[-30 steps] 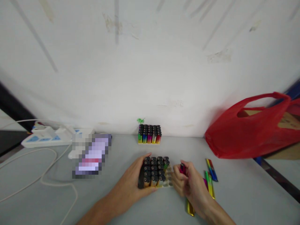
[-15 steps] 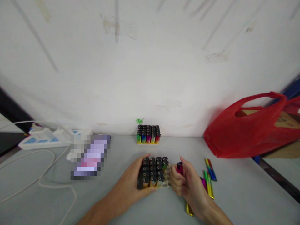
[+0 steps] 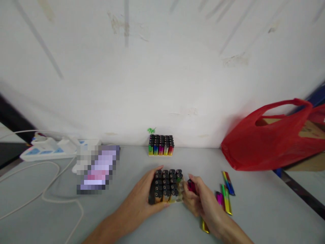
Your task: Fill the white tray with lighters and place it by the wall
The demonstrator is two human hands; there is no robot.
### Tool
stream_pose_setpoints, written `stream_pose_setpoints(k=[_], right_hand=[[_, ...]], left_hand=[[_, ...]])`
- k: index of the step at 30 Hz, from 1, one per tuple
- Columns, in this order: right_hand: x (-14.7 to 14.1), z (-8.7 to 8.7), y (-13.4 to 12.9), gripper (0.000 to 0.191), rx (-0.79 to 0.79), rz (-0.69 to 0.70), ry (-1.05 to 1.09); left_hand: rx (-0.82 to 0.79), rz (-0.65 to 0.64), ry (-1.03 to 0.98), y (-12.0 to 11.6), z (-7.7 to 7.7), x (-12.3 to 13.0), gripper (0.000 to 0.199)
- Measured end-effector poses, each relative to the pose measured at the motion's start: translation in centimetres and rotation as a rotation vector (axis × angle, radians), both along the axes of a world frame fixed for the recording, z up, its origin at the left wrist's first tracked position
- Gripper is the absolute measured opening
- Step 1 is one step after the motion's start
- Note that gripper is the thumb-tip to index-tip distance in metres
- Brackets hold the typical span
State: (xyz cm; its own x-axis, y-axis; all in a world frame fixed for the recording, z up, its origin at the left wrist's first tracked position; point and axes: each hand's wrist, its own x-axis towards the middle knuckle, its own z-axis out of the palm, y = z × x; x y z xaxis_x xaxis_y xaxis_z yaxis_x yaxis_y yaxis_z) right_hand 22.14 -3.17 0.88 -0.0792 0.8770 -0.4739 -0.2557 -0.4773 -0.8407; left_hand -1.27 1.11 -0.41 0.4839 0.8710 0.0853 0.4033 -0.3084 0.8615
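Observation:
My left hand (image 3: 141,195) is wrapped round the left side of a tray of black-topped lighters (image 3: 166,186), thumb at the near edge and fingers at the far edge. Empty slots (image 3: 179,196) show along the tray's right side. Close to that side, my right hand (image 3: 198,196) pinches a magenta lighter (image 3: 191,185) between thumb and fingers. Several loose coloured lighters (image 3: 226,200) lie to the right of my right hand. One gold lighter (image 3: 205,226) is partly hidden below it.
A full block of lighters (image 3: 161,145) stands by the wall. At left are a phone (image 3: 100,169), a power strip (image 3: 50,152) and white cables (image 3: 58,200). A red plastic bag (image 3: 269,142) with cardboard sits at right.
My right hand has shifted slightly left with the magenta lighter, nearer the tray, and the lighter is more tilted. My left hand and the tray have hardly moved.

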Motion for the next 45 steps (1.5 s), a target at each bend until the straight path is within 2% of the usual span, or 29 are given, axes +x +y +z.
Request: stream_pose_setpoints(k=[3, 7, 12, 15, 22, 24, 28, 32, 45], right_hand=[[0.0, 0.2, -0.1, 0.059, 0.038, 0.024, -0.001], [0.1, 0.1, -0.2, 0.055, 0.066, -0.017, -0.024], [0.1, 0.0, 0.1, 0.064, 0.153, 0.021, 0.093], [-0.2, 0.6, 0.0, 0.063, 0.304, -0.024, 0.034], [0.5, 1.9, -0.4, 0.025, 0.769, -0.068, -0.408], [1.2, 2.0, -0.2, 0.015, 0.844, -0.039, -0.496], [2.2, 2.4, 0.1, 0.012, 0.876, 0.073, -0.598], [2.6, 2.6, 0.2, 0.012, 0.908, 0.117, -0.693], [2.8, 2.7, 0.0, 0.015, 0.891, 0.174, -0.687]], left_hand=[[-0.007, 0.003, -0.01, 0.0, 0.0, 0.0, 0.094], [-0.002, -0.012, -0.002, 0.1, -0.3, 0.0, 0.096], [0.006, 0.003, 0.013, 0.0, -0.1, -0.1, 0.094], [0.009, -0.013, 0.013, 0.0, 0.1, -0.1, 0.093], [0.004, -0.01, -0.01, 0.0, 0.0, 0.0, 0.092], [-0.001, -0.008, -0.009, 0.0, 0.0, 0.1, 0.093], [0.002, -0.004, -0.011, 0.1, 0.0, 0.0, 0.093], [0.018, -0.007, -0.006, 0.1, -0.2, -0.1, 0.095], [0.032, -0.003, -0.01, 0.1, -0.3, -0.1, 0.095]])
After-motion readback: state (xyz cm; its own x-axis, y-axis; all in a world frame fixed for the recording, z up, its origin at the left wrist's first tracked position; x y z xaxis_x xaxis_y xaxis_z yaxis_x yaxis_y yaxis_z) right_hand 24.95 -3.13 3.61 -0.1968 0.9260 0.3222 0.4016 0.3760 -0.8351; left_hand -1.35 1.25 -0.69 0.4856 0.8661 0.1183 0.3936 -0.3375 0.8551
